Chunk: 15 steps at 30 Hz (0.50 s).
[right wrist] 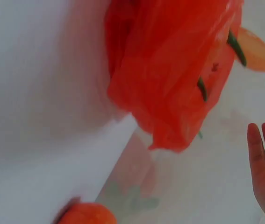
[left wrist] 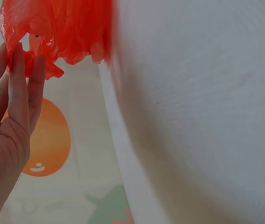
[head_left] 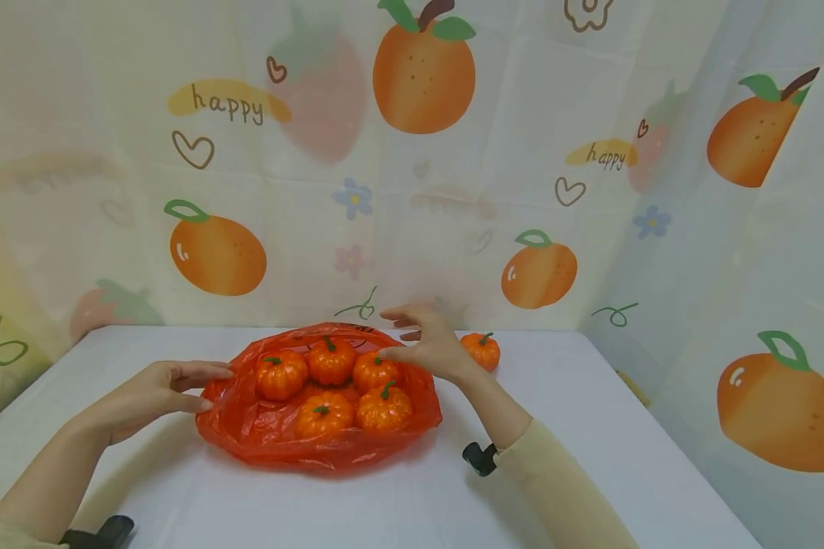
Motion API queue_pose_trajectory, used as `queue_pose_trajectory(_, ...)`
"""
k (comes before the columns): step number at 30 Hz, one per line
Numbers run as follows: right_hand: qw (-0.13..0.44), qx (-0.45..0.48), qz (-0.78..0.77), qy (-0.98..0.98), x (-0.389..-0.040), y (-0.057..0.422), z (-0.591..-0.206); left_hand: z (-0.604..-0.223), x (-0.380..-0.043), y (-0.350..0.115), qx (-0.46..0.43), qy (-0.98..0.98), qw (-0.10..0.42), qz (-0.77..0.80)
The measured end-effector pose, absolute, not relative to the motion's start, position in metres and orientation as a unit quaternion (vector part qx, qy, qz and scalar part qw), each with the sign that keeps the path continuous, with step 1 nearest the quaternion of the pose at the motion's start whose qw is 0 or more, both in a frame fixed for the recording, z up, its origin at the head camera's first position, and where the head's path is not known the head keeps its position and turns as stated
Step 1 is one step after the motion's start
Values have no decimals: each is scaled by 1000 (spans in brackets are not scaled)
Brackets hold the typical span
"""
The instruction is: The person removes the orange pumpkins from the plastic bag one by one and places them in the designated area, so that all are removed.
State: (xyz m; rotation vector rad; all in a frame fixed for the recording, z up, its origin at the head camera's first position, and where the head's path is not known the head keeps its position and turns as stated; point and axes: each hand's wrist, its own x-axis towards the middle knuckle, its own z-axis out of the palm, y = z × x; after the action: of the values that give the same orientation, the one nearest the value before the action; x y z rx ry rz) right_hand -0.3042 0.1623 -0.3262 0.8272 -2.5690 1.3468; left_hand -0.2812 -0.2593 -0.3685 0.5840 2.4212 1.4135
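Note:
A red plastic bag lies spread on the table with its mouth facing up. Inside it sit several small orange pumpkins with green stems. At the bag's left edge, my left hand touches the film with extended fingers, thumb and fingertips apart; the left wrist view shows its fingers against the red film. My right hand is over the bag's right back side, fingers spread and holding nothing. Beyond my right wrist, another pumpkin rests on the table, partly hidden by that arm.
A white tabletop carries the bag and the lone pumpkin. Behind it hangs a fruit-printed curtain, which also runs down the right side. Dark straps sit on the wrists.

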Motion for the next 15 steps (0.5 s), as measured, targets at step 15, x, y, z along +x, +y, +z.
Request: queue_pose_trajectory(15,-6,320,382,-867,-280,117,-330,-367,-281,-258,199,841,138,483)
